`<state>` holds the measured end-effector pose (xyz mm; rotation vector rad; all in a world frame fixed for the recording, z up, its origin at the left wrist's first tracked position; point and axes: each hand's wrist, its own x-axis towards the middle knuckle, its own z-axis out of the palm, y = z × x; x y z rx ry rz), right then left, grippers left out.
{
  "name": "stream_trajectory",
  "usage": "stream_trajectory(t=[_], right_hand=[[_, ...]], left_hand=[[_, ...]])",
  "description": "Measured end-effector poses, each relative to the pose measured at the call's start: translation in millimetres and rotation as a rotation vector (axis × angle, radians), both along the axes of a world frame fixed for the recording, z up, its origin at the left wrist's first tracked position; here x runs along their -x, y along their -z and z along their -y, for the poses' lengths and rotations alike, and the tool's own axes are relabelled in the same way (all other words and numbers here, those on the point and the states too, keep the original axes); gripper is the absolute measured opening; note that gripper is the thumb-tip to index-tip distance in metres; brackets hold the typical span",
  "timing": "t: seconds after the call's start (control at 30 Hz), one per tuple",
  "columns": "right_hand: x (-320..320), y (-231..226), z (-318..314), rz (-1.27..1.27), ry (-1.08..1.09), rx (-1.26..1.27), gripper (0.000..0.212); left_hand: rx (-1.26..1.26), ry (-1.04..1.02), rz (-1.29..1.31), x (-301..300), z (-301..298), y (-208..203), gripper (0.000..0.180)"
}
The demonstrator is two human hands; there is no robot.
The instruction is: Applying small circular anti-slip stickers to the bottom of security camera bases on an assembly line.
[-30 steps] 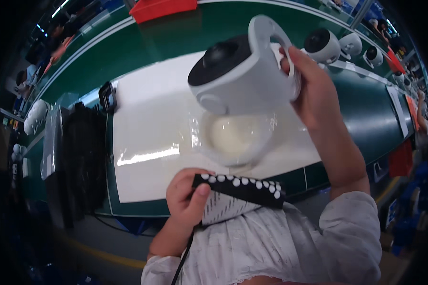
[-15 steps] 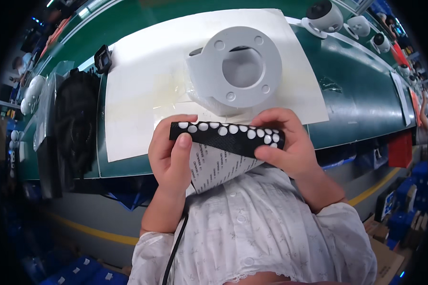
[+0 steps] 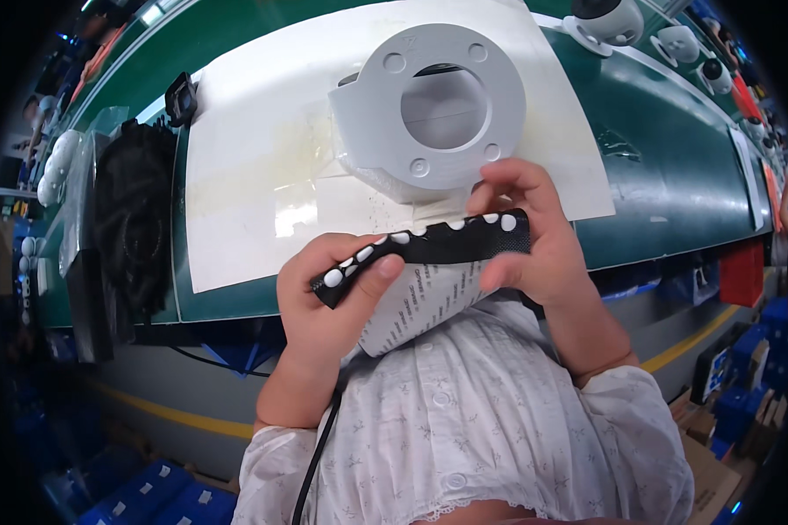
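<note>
Firmly, by the look of it, left hand [image 3: 324, 306] pinches the left end of a black dotted sheet [image 3: 451, 247], thumb in front, fingers behind. Right hand [image 3: 552, 249] at the right end: fingers spread, thumb well apart from them, sheet end lying against the hand. Cannot tell whether it carries any load. Index fingertip near the white stand; contact not clear.

Handling note (judgement): let the left pinch carry the sheet and leave the right fingertips free for fine work. A soft bend should raise the rims of the white dots [image 3: 365, 254]; a hard crease could spoil them. Touch dots by the rim, lightly, in case they are sticky.

Sheet position: held up at the desk's front edge, its printed white backing [image 3: 425, 302] hanging down before the shirt [image 3: 446, 411].

Farther out: white stand [image 3: 376, 105], ring face up with four round recesses, on a white board [image 3: 254, 175] near its front edge. Board lies on the green desk [image 3: 674, 210]. Black bag [image 3: 136, 210] at the desk's left end; white camera [image 3: 622, 26] beyond the board's right edge, toward the back.
</note>
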<state>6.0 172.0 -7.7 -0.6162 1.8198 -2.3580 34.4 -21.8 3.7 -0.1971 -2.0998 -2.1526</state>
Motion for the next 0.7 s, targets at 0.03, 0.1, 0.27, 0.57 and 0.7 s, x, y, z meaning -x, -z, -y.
stream_trajectory(t=[0.03,0.1,0.27,0.57,0.7], right_hand=[[0,-2,0,-0.102,0.028,-0.129,0.042],[-4,-3,2,-0.089,0.086,-0.212,0.036],[-6,-2,6,0.106,0.111,0.007,0.026],[-6,-1,-3,-0.612,0.329,-0.432,0.018],[-22,-17,6,-0.674,0.364,-0.453,0.027]], left_hand=[[0.007,-0.005,0.034,0,2,1,0.015],[0.05,-0.018,-0.004,1,3,5,0.013],[0.026,-0.015,-0.105,5,2,11,0.013],[0.114,0.017,-0.18,-4,3,7,0.014],[0.175,0.017,-0.322,-11,-1,7,0.015]])
